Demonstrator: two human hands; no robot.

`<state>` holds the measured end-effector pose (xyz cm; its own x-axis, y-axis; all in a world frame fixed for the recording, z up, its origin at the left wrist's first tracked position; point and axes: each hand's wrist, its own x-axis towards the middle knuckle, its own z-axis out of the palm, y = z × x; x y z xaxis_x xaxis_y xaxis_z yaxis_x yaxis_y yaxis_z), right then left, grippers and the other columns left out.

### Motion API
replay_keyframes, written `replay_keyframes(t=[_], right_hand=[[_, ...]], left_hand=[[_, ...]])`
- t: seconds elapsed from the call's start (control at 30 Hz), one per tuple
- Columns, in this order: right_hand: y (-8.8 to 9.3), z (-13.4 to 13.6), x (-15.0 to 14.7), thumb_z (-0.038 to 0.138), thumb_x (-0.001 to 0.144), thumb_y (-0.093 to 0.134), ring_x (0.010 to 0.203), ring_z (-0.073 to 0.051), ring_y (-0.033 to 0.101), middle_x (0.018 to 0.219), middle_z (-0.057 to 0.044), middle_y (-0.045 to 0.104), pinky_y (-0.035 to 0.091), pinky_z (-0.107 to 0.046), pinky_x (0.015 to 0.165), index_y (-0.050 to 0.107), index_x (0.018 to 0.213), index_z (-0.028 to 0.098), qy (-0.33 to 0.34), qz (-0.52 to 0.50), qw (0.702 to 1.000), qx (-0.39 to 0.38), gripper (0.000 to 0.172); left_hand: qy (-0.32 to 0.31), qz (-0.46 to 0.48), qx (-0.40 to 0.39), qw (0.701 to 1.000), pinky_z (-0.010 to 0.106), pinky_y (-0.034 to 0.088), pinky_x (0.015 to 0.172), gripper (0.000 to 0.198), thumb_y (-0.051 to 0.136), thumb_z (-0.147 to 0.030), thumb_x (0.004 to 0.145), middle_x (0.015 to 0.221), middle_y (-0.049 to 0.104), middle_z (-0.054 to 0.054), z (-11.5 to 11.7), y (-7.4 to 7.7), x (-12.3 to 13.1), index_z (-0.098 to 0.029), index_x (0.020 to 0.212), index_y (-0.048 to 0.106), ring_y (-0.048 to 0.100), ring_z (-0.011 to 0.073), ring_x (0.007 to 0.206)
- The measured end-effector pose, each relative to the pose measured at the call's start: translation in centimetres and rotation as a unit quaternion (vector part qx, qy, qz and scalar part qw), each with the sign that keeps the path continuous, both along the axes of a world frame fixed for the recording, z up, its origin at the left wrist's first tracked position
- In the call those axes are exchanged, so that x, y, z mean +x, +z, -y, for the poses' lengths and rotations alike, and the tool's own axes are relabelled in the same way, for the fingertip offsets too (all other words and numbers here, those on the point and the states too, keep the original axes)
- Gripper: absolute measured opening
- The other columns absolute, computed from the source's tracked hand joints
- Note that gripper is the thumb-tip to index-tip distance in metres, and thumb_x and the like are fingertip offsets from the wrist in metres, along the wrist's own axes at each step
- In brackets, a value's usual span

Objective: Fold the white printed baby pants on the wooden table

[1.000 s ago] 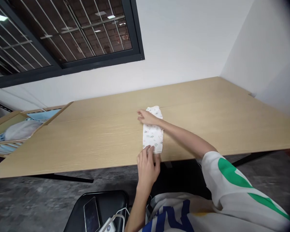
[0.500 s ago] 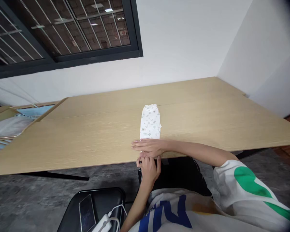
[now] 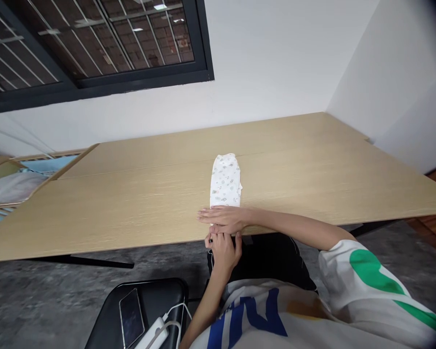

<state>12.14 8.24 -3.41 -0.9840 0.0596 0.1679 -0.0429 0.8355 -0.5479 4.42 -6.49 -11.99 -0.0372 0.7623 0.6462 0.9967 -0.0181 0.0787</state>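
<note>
A narrow, folded piece of white cloth with small printed figures lies on the table, its long side running away from me. My right hand rests flat across its near end, palm down, fingers stretched to the left. Just below, at the table's front edge, is my left hand, its fingers curled and touching the underside of the right hand. The cloth's near end is covered by both hands, so what the left fingers grip is hidden.
The wooden table reaches back to a white wall under a barred window. A black chair at the lower left bears a phone and a white power strip with cables. A wooden crib with bedding adjoins the table's left end.
The whole view has shifted slightly, with the table a little higher in the picture. Both hands and the cloth keep the same positions relative to each other.
</note>
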Motion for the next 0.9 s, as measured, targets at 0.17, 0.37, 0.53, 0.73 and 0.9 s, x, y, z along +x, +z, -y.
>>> replay_keyframes(t=[0.17,0.37,0.53,0.73,0.9], right_hand=[[-0.1,0.0,0.0,0.047,0.111,0.039,0.162,-0.022,0.015,0.172,-0.009,0.027,0.011,-0.043,0.133,0.036,0.165,0.018,-0.001,0.012,1.0,0.006,0.061],[-0.9,-2.4,-0.1,0.046,0.111,0.041,0.161,-0.024,0.02,0.171,-0.01,0.03,0.014,-0.045,0.132,0.042,0.162,0.018,-0.003,-0.002,0.999,0.042,0.058],[-1.8,-7.4,0.0,0.05,0.109,0.042,0.161,-0.026,0.021,0.171,-0.01,0.029,0.014,-0.048,0.131,0.042,0.162,0.021,-0.062,0.01,0.992,0.105,0.061],[-2.2,-14.6,-0.5,0.061,0.107,0.031,0.162,-0.027,0.017,0.173,-0.007,0.023,0.013,-0.049,0.132,0.036,0.166,0.023,-0.167,0.069,0.975,0.13,0.069],[-1.7,-19.8,-1.3,0.057,0.106,0.033,0.161,-0.028,0.019,0.173,-0.005,0.027,0.017,-0.049,0.131,0.038,0.164,0.024,-0.229,0.06,0.961,0.146,0.068]], left_hand=[[0.004,0.006,-0.001,1.0,0.05,0.032,0.099,0.031,0.054,-0.039,0.1,0.108,0.073,0.02,0.0,0.2,0.1,-0.013,0.101,0.072,0.06,0.0377,0.115],[0.003,0.053,-0.041,0.998,0.05,0.033,0.1,0.033,0.053,-0.037,0.102,0.124,0.07,0.02,0.1,2.0,0.6,-0.013,0.117,0.069,0.057,0.0377,0.128],[-0.026,0.078,-0.03,0.996,0.047,0.032,0.103,0.037,0.054,-0.033,0.102,0.143,0.065,0.017,0.2,3.1,0.7,-0.018,0.134,0.062,0.052,0.0327,0.139],[-0.008,0.083,-0.062,0.995,0.048,0.031,0.104,0.036,0.054,-0.035,0.103,0.146,0.064,0.015,0.7,3.9,0.9,-0.021,0.135,0.063,0.054,0.0317,0.139],[0.001,0.081,-0.077,0.994,0.049,0.031,0.106,0.035,0.055,-0.035,0.103,0.146,0.064,0.013,0.9,4.6,0.9,-0.021,0.134,0.063,0.054,0.031,0.14]])
